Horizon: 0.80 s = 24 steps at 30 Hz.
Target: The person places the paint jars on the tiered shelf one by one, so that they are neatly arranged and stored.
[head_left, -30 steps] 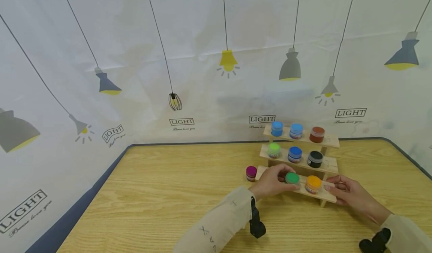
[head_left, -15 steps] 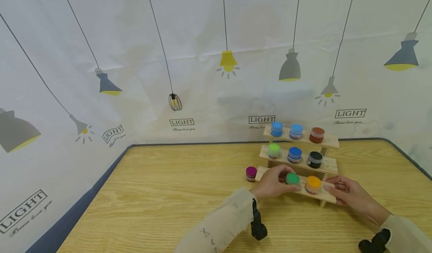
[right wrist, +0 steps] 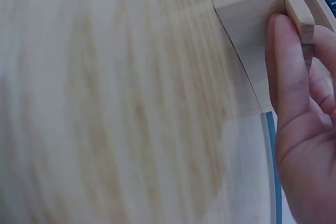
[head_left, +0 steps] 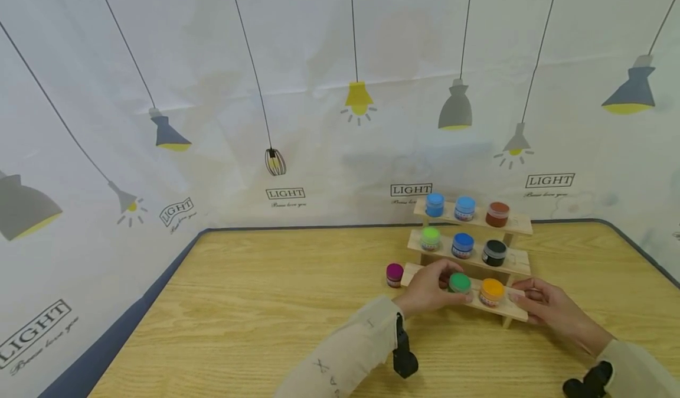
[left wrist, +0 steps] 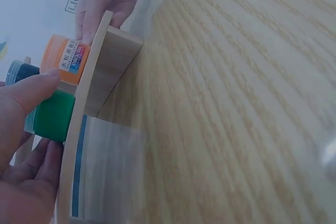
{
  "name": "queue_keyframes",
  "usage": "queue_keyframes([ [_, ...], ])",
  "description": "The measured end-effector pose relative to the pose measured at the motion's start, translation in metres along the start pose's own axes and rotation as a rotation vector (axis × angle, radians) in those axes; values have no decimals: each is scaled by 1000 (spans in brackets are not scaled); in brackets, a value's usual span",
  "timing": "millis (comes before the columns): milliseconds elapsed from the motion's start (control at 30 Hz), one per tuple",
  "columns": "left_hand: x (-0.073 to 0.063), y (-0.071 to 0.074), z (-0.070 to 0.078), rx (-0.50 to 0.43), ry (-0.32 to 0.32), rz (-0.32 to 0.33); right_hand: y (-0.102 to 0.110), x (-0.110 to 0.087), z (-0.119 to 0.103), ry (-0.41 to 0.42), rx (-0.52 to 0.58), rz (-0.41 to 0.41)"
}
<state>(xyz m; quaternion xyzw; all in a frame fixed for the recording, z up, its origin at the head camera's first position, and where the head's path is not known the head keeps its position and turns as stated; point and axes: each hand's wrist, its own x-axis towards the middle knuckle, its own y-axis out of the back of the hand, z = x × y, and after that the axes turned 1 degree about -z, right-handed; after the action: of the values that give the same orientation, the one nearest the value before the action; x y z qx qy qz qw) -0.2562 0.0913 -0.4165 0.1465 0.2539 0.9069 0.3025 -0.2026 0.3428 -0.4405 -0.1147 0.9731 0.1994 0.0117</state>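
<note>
A three-tier wooden rack point(head_left: 519, 307) stands at the right of the table, bearing small paint jars. My left hand point(head_left: 431, 289) pinches the green paint jar point(head_left: 460, 283) on the lowest tier; in the left wrist view the thumb and fingers flank this green jar point(left wrist: 53, 115), its base at the board. Just right of it sits an orange paint jar point(head_left: 491, 291). My right hand point(head_left: 559, 310) grips the right end of that lowest board, with fingers above and below it, as the hand point(right wrist: 307, 129) in the right wrist view shows.
A purple paint jar point(head_left: 394, 274) stands on the wooden table point(head_left: 255, 303) by the rack's left end. The upper tiers hold light green point(head_left: 430, 238), blue point(head_left: 463, 245), black point(head_left: 494, 253), light blue point(head_left: 464, 208) and brown point(head_left: 497, 214) jars. A lamp-patterned backdrop point(head_left: 313, 108) rises behind.
</note>
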Motion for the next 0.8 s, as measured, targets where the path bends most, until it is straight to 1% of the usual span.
queue_keyframes([
  [200, -2, 6, 1, -14, 3, -54, -1, 0, 2, 2, 8, -3],
  [333, -6, 12, 3, 43, -27, -87, -1, -1, 0, -10, 12, -1],
  [433, -11, 19, 4, 81, -38, -98, -1, 0, -1, -9, 15, -4],
  [500, -15, 24, 4, 77, -31, -98, 0, 0, -1, 1, 20, -5],
  [567, -19, 30, 2, 55, -18, -91, 1, 0, -1, 10, 26, -7],
  [700, -23, 43, -2, 26, 11, -60, 1, 0, 0, 25, 29, 2],
  [800, -26, 54, -5, 31, 5, -25, 1, -1, 0, 38, 26, 3],
])
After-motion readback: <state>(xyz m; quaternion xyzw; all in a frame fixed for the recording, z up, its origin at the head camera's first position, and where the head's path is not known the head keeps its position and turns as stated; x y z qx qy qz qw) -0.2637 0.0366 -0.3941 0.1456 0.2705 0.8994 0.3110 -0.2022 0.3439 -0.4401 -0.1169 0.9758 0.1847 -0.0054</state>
